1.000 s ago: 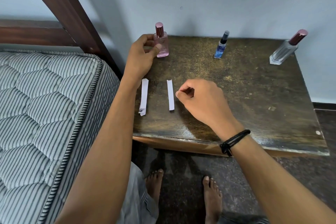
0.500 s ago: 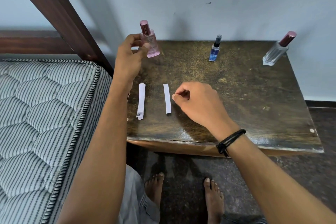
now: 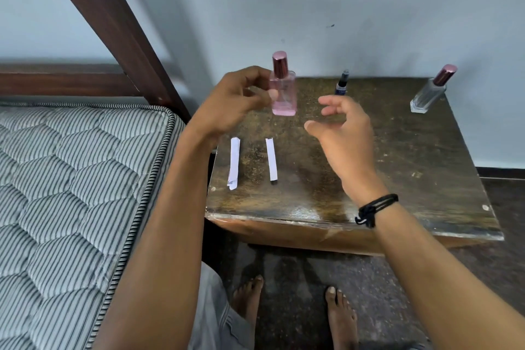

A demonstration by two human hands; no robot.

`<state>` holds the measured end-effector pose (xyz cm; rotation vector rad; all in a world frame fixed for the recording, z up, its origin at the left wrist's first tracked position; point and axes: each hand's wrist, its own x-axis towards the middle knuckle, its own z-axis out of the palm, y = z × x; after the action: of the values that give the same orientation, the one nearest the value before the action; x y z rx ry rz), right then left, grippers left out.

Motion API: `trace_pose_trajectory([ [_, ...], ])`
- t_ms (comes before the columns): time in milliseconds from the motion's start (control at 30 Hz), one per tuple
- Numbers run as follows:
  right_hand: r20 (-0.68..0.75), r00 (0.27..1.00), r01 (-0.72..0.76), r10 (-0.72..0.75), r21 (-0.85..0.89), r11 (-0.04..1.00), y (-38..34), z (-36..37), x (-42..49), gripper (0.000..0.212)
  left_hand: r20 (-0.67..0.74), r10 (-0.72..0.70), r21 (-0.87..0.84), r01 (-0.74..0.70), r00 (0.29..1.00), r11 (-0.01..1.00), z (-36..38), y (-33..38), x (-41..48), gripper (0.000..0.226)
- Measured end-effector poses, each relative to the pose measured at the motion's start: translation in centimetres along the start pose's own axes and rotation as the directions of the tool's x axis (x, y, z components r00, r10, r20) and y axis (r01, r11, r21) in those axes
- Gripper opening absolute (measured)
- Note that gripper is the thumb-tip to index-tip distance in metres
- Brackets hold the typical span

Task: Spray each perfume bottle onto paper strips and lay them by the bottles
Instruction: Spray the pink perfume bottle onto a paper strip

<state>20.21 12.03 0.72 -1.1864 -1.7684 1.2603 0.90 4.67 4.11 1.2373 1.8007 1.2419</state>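
Observation:
My left hand (image 3: 238,96) grips a pink perfume bottle (image 3: 284,94) with a metallic pink cap and holds it lifted above the wooden table (image 3: 412,167). To the right of the bottle, my right hand (image 3: 341,128) hovers in the air with its fingers spread and nothing in it. Two white paper strips lie on the table's left part: one strip (image 3: 234,162) near the left edge, the other strip (image 3: 271,158) beside it. A small blue bottle (image 3: 341,84) with a black top stands at the back. A clear bottle (image 3: 430,91) with a dark pink cap stands at the back right.
A striped quilted mattress (image 3: 71,193) lies left of the table, with a dark wooden bed post (image 3: 113,28) slanting behind it. A pale wall backs the table. My bare feet stand on the dark floor (image 3: 298,273) below the table's front edge.
My left hand has raised the pink bottle off the table and brought it rightward. My right hand has left the table by the strip, risen and spread its fingers near the bottle.

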Motion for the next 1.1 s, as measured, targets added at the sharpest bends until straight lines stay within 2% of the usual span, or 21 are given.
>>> trace_pose_trajectory([
  [133,0.093,0.995,-0.021,0.02,0.005,1.0,-0.3,-0.5,0.0,0.043,0.101,0.009,0.037,-0.013,0.995,0.999,1.1,0.2,-0.2,0.029],
  [267,0.14,0.99,0.015,-0.001,-0.098,0.995,-0.1,-0.8,-0.3,0.026,0.191,-0.012,0.078,-0.003,0.982,0.997,2.2,0.4,-0.4,0.025],
  [367,0.179,0.984,0.019,0.016,-0.194,0.981,0.2,-1.1,-0.3,0.022,0.241,-0.023,0.152,-0.015,0.97,0.988,2.6,0.1,-0.4,0.017],
  [567,0.233,0.968,0.006,0.097,-0.406,0.914,0.3,-1.6,-0.2,0.029,0.258,-0.108,0.231,0.047,0.96,0.972,3.7,-0.5,-0.3,0.021],
  [700,0.243,0.962,0.0,0.128,-0.469,0.883,0.5,-1.7,-0.3,0.028,0.294,-0.139,0.229,0.071,0.946,0.971,4.0,-0.5,-0.4,0.016],
  [1100,0.276,0.943,0.011,0.186,-0.584,0.812,0.4,-1.6,-0.5,0.025,0.305,-0.201,0.307,0.104,0.931,0.946,4.7,-0.8,-0.5,0.023],
])
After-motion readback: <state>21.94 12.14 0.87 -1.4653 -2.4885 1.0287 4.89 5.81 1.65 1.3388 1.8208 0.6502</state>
